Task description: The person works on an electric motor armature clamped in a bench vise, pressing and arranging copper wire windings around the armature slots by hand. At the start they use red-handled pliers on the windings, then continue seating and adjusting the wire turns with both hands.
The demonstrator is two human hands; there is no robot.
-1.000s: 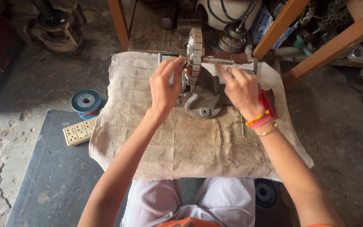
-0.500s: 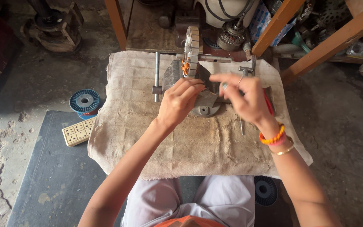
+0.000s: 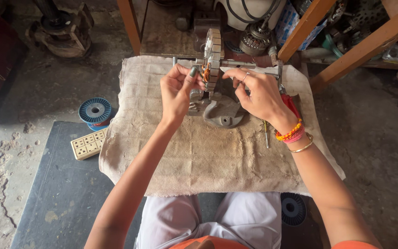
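Stator ring (image 3: 214, 55) stands on edge on its grey stand (image 3: 222, 113), mid-cloth (image 3: 199, 157). Left hand (image 3: 177, 92) pinches its copper winding (image 3: 206, 74); right hand (image 3: 259, 94) fingertips pinch the ring's far face. Risk: 1 hard tug may snap wire.

The near half of the cloth (image 3: 199, 161), between the grey metal stand (image 3: 222, 113) and the person's lap, lies bare, so a hand can pass there freely, though both forearms slant across it from either side. At the stand the way is tight: the left hand (image 3: 177, 92) and right hand (image 3: 259, 92) close in on the upright toothed disc (image 3: 214, 55) from both sides, and its shaft (image 3: 238, 63) sticks out sideways. To the right a screwdriver (image 3: 266, 133) and a red-handled tool (image 3: 291, 105) lie on the cloth, wooden legs (image 3: 302, 32) bar the far edge, and off the left edge sit a blue wire spool (image 3: 95, 111) and a socket strip (image 3: 88, 144).
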